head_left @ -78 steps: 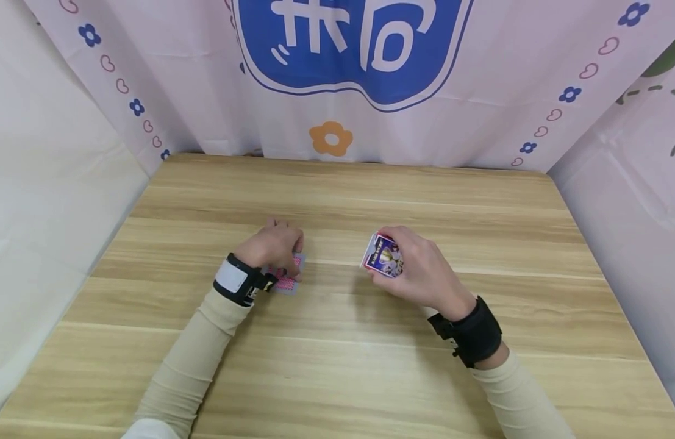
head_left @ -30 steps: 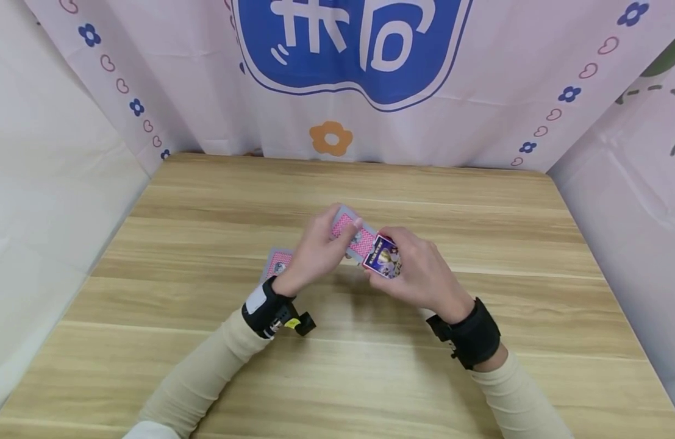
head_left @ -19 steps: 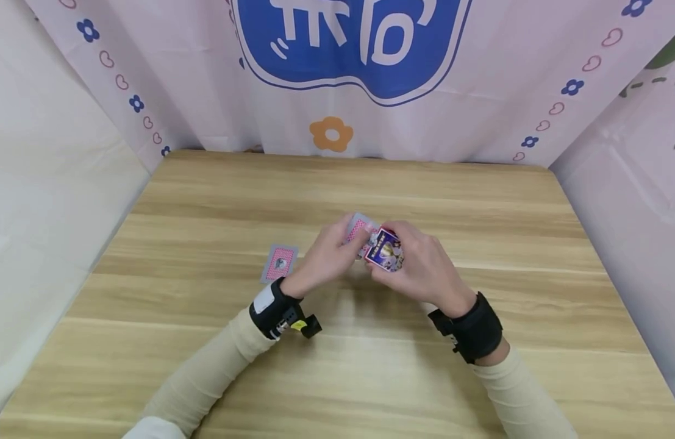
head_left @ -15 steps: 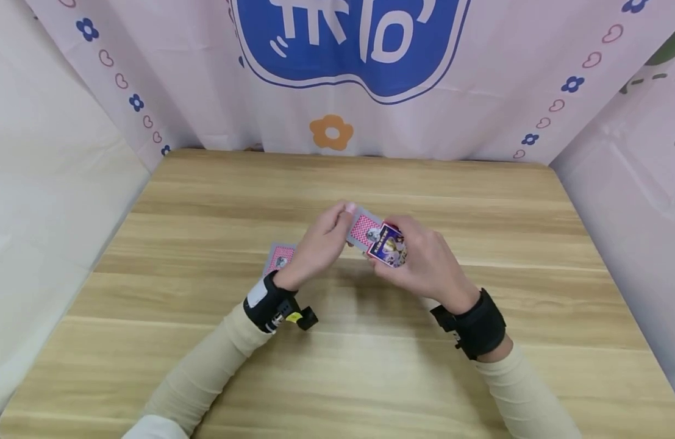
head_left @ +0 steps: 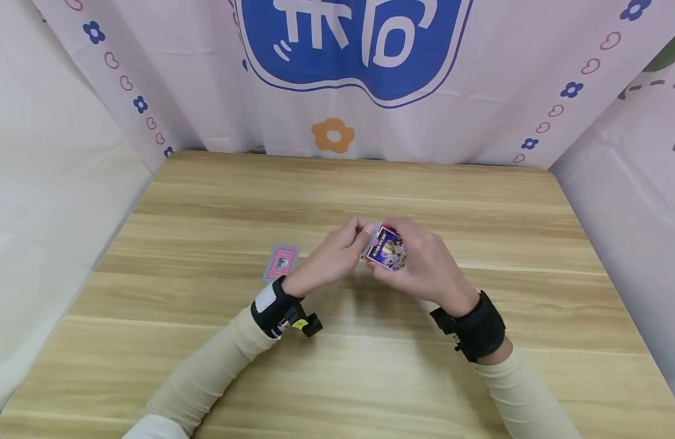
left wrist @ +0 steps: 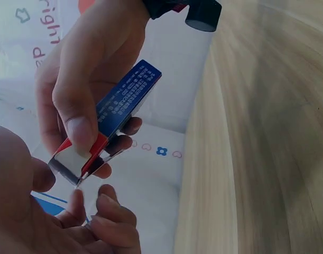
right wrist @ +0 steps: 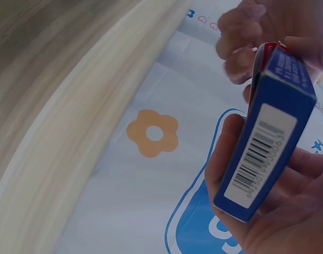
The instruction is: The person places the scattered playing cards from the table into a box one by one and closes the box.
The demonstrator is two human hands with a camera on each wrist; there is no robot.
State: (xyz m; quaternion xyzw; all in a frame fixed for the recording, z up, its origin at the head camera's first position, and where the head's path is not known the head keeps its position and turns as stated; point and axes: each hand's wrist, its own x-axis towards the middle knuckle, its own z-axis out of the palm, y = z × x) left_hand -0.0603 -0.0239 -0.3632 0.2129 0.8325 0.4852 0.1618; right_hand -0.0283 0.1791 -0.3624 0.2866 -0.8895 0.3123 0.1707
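My right hand (head_left: 427, 265) grips a small blue-and-red playing card box (head_left: 391, 250) above the table, thumb on one side and fingers on the other. Grey-edged playing cards (head_left: 373, 233) show a little way out of the box's end facing left. My left hand (head_left: 334, 256) is at that end, its thumb and index finger on the cards' protruding edge. In the left wrist view the box (left wrist: 130, 100) is tilted, with the right thumb near its red-rimmed end. The right wrist view shows a barcode on the box (right wrist: 264, 153). Most of the cards are hidden inside.
A pink-backed playing card (head_left: 282, 262), or a small stack, lies face down on the wooden table (head_left: 337, 378), left of my left wrist. Black straps (head_left: 471, 326) with small cameras circle both wrists. A printed curtain (head_left: 205, 91) hangs behind the table's far edge.
My left hand picked up cards from the left and brought them to the box. They have slid mostly inside, after standing well out half a second ago. The right hand stays nearly still.
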